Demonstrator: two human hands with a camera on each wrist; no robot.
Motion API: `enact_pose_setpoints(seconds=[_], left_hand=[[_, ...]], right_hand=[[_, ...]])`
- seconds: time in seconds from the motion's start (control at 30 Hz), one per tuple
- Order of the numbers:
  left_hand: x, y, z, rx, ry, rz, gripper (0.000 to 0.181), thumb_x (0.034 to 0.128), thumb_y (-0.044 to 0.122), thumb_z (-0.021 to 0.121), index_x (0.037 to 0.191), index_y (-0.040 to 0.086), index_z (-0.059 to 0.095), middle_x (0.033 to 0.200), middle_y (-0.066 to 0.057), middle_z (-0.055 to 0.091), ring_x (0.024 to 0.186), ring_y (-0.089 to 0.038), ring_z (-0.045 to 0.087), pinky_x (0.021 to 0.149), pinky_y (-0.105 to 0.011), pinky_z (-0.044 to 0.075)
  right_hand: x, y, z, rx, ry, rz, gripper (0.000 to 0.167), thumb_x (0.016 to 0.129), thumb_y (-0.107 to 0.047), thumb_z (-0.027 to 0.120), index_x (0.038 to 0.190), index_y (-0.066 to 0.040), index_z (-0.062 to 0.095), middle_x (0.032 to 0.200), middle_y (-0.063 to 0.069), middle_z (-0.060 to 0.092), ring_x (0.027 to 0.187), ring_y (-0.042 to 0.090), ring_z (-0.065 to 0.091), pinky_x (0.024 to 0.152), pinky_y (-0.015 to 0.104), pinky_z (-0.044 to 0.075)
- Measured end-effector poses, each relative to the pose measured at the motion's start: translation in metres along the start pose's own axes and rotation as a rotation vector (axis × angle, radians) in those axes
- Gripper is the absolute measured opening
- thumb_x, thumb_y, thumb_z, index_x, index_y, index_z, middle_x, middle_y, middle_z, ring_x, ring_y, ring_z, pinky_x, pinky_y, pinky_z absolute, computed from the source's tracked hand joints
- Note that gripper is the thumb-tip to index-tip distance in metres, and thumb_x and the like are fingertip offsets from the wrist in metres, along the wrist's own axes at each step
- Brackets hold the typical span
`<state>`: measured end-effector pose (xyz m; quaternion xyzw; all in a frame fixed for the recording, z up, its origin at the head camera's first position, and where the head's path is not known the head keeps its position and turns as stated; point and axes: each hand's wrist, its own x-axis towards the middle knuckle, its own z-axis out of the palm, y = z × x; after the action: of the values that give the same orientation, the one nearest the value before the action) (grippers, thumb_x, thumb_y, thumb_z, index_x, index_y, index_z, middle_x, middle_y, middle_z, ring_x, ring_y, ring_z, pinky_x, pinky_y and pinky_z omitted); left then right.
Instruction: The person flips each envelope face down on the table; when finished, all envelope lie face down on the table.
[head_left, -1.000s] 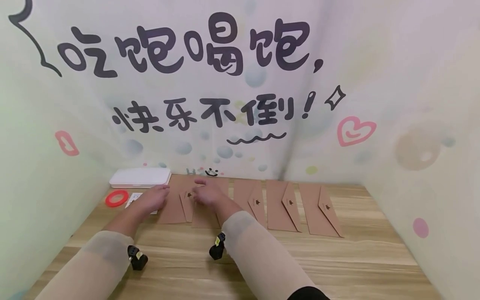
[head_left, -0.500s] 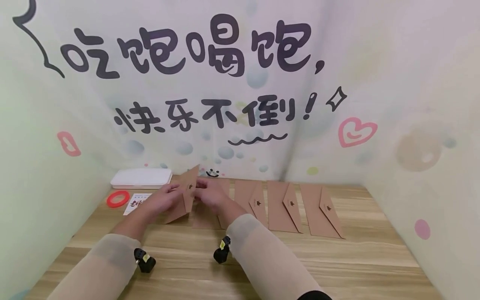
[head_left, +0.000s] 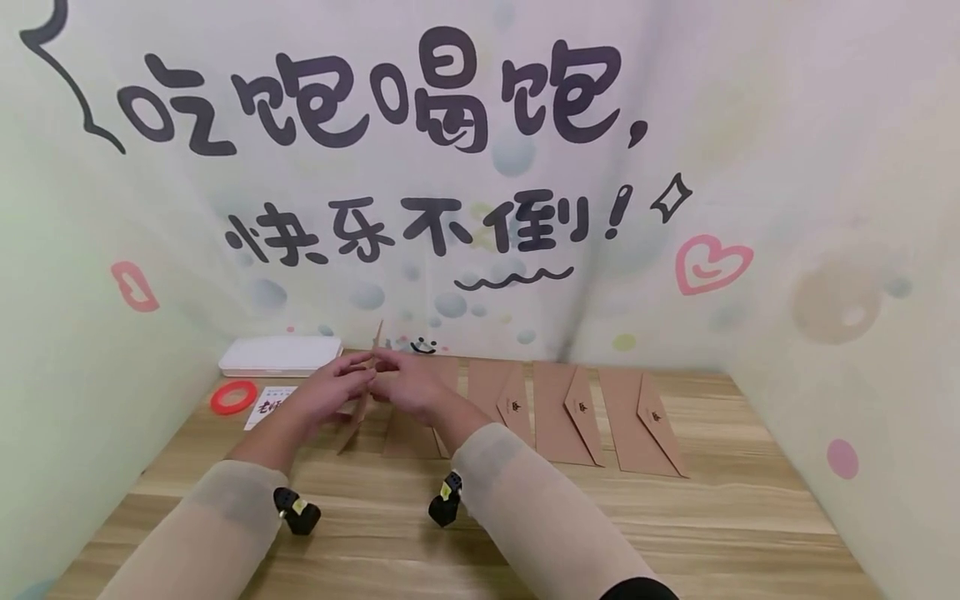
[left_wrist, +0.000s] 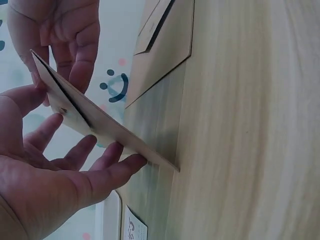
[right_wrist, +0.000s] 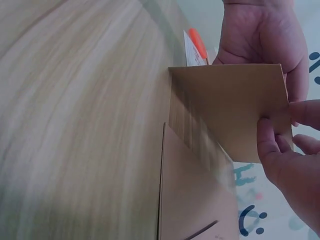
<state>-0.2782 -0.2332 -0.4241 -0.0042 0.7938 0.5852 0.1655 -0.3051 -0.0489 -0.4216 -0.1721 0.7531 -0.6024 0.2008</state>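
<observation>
A brown kraft envelope (head_left: 352, 430) stands tilted on edge above the table, its flap with a small dark print facing left. My left hand (head_left: 324, 398) touches the flap side with spread fingers, seen from the palm in the left wrist view. At the upper edge my right hand (head_left: 417, 388) pinches the envelope; in the right wrist view its thumb presses the plain brown face (right_wrist: 225, 97). Just right of the raised envelope, another envelope (head_left: 405, 437) lies flat, partly under my right hand.
Several more envelopes, including the rightmost envelope (head_left: 630, 425), lie in a row along the back of the wooden table (head_left: 712, 533). At the left are a white case (head_left: 281, 354), a red ring (head_left: 234, 397) and a printed card (head_left: 264, 408). A printed cloth wall (head_left: 480, 317) stands behind.
The leftmost envelope, flat one second ago, has been lifted and turned up on edge. My hands came together on it, the left moving right; the printed card is partly uncovered.
</observation>
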Motion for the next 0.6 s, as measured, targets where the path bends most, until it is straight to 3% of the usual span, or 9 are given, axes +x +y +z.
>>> enact_pose_setpoints(seconds=[0.23, 0.5, 0.6], left_hand=[[-0.002, 0.003, 0.0, -0.036, 0.009, -0.001, 0.066, 0.1127, 0.04, 0.05, 0.172, 0.025, 0.024, 0.174, -0.018, 0.034, 0.156, -0.044, 0.042, 0.111, -0.062, 0.054], [-0.005, 0.012, -0.001, -0.044, 0.049, 0.009, 0.063, 0.113, 0.037, 0.048, 0.171, 0.025, 0.027, 0.174, -0.017, 0.035, 0.155, -0.043, 0.044, 0.112, -0.056, 0.056], [-0.006, 0.015, -0.001, -0.044, 0.078, 0.028, 0.062, 0.113, 0.03, 0.048, 0.171, 0.02, 0.028, 0.175, -0.016, 0.034, 0.153, -0.042, 0.046, 0.11, -0.051, 0.058]], right_hand=[[-0.002, -0.002, 0.001, 0.045, -0.036, 0.026, 0.064, 0.104, -0.018, 0.068, 0.164, -0.022, 0.046, 0.152, 0.007, 0.06, 0.121, 0.017, 0.069, 0.11, 0.042, 0.059], [-0.002, -0.002, 0.005, 0.077, -0.079, 0.013, 0.064, 0.108, -0.021, 0.065, 0.166, -0.028, 0.041, 0.157, 0.012, 0.056, 0.135, 0.034, 0.066, 0.113, 0.05, 0.056], [-0.003, -0.001, 0.006, 0.079, -0.089, 0.012, 0.061, 0.108, -0.024, 0.064, 0.165, -0.032, 0.043, 0.159, 0.01, 0.056, 0.133, 0.03, 0.067, 0.114, 0.054, 0.055]])
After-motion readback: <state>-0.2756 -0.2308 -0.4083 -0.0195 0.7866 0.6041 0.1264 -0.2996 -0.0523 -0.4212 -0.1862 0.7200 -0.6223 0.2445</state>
